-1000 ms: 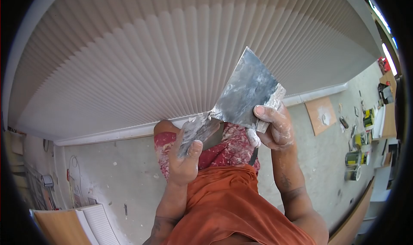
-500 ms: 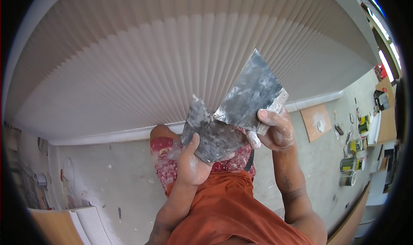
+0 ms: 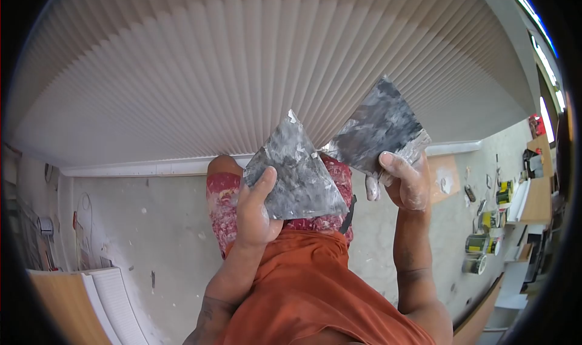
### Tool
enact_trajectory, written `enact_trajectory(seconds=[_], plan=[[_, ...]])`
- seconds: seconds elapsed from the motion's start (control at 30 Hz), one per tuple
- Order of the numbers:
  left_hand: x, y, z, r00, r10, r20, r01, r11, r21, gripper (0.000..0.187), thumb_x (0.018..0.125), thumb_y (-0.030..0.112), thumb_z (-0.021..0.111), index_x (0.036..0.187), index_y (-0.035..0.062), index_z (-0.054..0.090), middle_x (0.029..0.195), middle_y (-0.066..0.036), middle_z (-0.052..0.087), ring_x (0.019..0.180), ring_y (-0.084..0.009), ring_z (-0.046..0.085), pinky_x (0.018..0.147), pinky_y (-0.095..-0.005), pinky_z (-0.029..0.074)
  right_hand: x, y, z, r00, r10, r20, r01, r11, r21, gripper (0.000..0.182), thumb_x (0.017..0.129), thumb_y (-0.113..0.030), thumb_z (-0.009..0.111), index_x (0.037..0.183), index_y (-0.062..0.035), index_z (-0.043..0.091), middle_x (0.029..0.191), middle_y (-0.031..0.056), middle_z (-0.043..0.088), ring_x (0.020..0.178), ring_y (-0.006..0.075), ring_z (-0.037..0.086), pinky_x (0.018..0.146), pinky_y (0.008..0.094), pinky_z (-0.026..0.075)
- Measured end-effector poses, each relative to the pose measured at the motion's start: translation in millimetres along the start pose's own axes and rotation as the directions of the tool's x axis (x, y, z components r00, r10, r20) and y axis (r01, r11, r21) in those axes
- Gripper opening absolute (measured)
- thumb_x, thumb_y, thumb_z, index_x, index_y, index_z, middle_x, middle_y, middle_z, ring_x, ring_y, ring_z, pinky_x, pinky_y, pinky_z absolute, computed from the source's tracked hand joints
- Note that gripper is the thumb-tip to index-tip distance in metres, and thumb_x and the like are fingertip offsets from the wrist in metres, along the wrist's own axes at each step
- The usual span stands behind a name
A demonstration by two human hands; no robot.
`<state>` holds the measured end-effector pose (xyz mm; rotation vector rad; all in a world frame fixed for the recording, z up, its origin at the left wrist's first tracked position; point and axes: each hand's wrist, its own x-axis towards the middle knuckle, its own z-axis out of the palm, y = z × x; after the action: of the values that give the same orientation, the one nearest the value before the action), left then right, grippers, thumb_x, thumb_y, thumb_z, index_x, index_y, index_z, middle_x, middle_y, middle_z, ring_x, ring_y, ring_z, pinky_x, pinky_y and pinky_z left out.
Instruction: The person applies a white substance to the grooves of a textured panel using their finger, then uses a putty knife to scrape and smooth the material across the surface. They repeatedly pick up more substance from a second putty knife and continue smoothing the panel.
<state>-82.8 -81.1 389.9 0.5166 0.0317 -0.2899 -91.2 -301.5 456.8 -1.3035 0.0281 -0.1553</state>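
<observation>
My left hand (image 3: 257,216) is closed on a grey metal filler scraper (image 3: 300,181), thumb on its face and fingers beneath. Whitish smears cover this blade, and one corner points up toward the ribbed panel. In my right hand (image 3: 407,186) is a second, darker filler scraper (image 3: 379,127), gripped at its lower right edge, where a strip is caked with white filler. White residue coats the fingers of that hand. The two blades are held side by side above my knees, with a narrow gap between them.
A large ribbed panel (image 3: 242,84) curves across in front of me, its base strip (image 3: 145,169) close to my knees. On the floor at right lie a board with white filler (image 3: 445,178) and several tins (image 3: 477,244). Wooden and ribbed offcuts (image 3: 66,302) stand at lower left.
The two scrapers have moved apart. My left hand has raised and turned its blade so the face shows more fully, while my right hand has shifted right with its own.
</observation>
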Motion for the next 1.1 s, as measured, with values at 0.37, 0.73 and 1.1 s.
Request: enact_trajectory(seconds=[0.37,0.73,1.1], plan=[[-9.8,-14.3,-15.2,0.855,0.440,0.275,-0.501,0.564,0.657,0.036,0.099,0.013,0.052,0.129,-0.0064,0.054,0.111,-0.012,0.065,0.091,-0.0142,0.061,0.079,-0.0310,0.050,-3.7,35.6,8.5,0.975,0.172,0.139,-0.218,0.846,0.486,0.043,0.093,-0.010,0.061,0.128,0.0076,0.045,0.105,0.0188,0.065,0.073,0.0229,0.068,0.049,0.0337,0.056],[6.5,-0.8,-35.6,0.586,0.383,0.714,-0.780,0.027,0.625,0.039,0.089,0.001,0.056,0.128,0.0006,0.057,0.121,-0.026,0.064,0.108,-0.0415,0.066,0.083,-0.0399,0.056,7.9,39.7,-4.4,0.911,0.115,0.395,-0.342,0.746,0.571,0.049,0.089,-0.006,0.061,0.133,0.0076,0.044,0.115,0.0195,0.064,0.097,0.0277,0.069,0.070,0.0366,0.060],[-15.9,-20.3,-94.0,0.906,0.400,0.136,-0.280,0.328,0.902,0.035,0.100,0.015,0.050,0.128,-0.0053,0.056,0.120,-0.020,0.065,0.116,-0.0299,0.060,0.102,-0.0385,0.043,16.0,29.7,-4.3,0.989,-0.050,0.137,-0.018,0.890,0.456,0.055,0.087,-0.008,0.062,0.136,0.0075,0.040,0.117,0.0208,0.061,0.094,0.0297,0.067,0.068,0.0415,0.056]])
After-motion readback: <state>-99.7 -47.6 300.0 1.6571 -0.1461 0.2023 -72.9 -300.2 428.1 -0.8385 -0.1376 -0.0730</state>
